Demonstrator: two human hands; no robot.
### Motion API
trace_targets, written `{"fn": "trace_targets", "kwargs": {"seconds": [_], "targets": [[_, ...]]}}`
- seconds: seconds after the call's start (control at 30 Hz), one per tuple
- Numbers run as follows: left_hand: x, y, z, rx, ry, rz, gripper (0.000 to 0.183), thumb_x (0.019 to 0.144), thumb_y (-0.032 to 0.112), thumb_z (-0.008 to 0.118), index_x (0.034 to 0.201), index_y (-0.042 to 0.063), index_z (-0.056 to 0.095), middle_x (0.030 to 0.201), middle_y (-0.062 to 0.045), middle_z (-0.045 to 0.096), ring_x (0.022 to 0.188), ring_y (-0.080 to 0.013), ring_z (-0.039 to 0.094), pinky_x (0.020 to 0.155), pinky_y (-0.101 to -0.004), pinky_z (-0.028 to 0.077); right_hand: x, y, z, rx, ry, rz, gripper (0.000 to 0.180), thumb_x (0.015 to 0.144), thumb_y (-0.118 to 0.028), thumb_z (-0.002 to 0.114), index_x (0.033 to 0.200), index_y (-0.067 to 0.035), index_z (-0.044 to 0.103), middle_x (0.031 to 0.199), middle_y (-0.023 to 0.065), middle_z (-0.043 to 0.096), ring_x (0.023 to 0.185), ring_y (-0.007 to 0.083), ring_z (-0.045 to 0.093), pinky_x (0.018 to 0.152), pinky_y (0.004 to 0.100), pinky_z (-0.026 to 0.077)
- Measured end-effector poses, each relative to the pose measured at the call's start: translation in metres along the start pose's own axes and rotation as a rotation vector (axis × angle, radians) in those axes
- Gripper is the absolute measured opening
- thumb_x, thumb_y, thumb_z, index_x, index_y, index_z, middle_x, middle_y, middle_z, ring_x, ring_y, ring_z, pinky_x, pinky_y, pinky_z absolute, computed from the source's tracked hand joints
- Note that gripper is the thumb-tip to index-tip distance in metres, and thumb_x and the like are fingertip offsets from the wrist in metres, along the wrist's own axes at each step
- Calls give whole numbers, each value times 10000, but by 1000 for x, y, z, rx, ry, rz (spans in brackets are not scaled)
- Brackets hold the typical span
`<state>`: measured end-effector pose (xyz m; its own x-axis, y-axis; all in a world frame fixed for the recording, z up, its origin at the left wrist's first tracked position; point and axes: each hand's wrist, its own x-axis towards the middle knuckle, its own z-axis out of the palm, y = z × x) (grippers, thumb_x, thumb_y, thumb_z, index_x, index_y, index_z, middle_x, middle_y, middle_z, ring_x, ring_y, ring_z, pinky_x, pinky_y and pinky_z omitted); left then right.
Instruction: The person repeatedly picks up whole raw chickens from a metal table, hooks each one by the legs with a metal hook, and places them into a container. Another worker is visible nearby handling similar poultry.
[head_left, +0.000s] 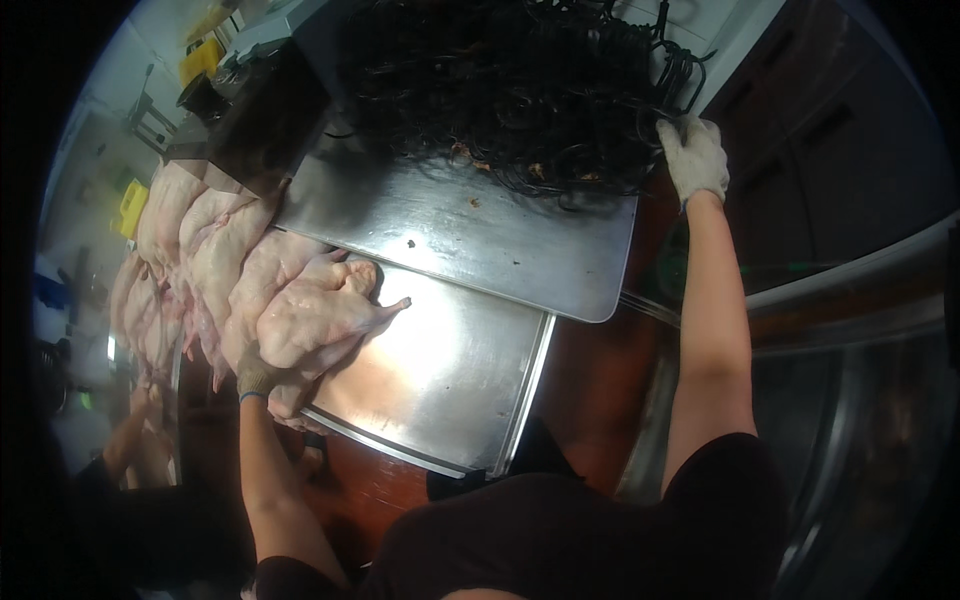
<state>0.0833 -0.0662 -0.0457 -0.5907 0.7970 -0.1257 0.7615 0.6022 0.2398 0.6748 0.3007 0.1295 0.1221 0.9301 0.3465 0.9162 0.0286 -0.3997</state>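
My left hand (256, 373), in a knit glove with a blue cuff edge, reaches against a plucked poultry carcass (311, 315). Its fingers are hidden among the birds, so I cannot tell how firmly it grips. This carcass lies at the near end of a row, with one leg stretched out over the bare metal table (442, 367). At the far right my right hand (697, 159), in a pale glove, touches the edge of a big heap of black metal hooks (517, 97). Whether its fingers are closed around a hook is unclear.
Several more carcasses (214, 225) crowd the left side. A metal tray (465, 217) carries the hooks and overlaps the table. A yellow jug (133, 206) stands at far left. Below it, another person's arm (127, 435) reaches toward the birds. Dark cabinets (810, 150) line the right.
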Motion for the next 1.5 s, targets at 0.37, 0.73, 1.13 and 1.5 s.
{"fn": "trace_targets", "kwargs": {"seconds": [0.37, 0.73, 1.13, 1.5], "targets": [[-32, 52, 5, -17, 70, -173, 750, 542, 442, 799, 1130, 31, 582, 1093, -195, 623, 1047, -343, 587, 862, -414, 472, 57, 94, 48, 877, -633, 12, 736, 771, -272, 674, 1391, -47, 349, 1355, 156, 451, 1220, 274, 461, 939, 333, 416], [-56, 78, 30, -168, -137, -187, 577, 695, 363, 709, 1180, 83, 570, 1134, -146, 619, 1082, -303, 575, 883, -369, 472, 61, 108, 40, 1334, 153, -55, 418, 800, -209, 593, 1178, -75, 475, 954, 93, 559, 899, 262, 568, 827, 367, 464], [-98, 71, 58, -186, 422, -389, 707, 637, 391, 747, 1206, 27, 541, 1133, -187, 610, 1049, -339, 584, 881, -387, 472, -54, 75, -14, 950, -806, -340, 338, 931, -191, 450, 1233, -41, 436, 1012, 97, 543, 943, 221, 538, 838, 352, 468], [-140, 157, -156, 46, 734, 439, 503, 548, 127, 775, 1027, 77, 632, 931, -110, 664, 842, -282, 644, 790, -327, 507, -262, 9, 56, 968, -1198, 339, 473, 885, -452, 540, 1169, -75, 556, 1058, 78, 595, 1035, 216, 532, 913, 345, 414]]}}
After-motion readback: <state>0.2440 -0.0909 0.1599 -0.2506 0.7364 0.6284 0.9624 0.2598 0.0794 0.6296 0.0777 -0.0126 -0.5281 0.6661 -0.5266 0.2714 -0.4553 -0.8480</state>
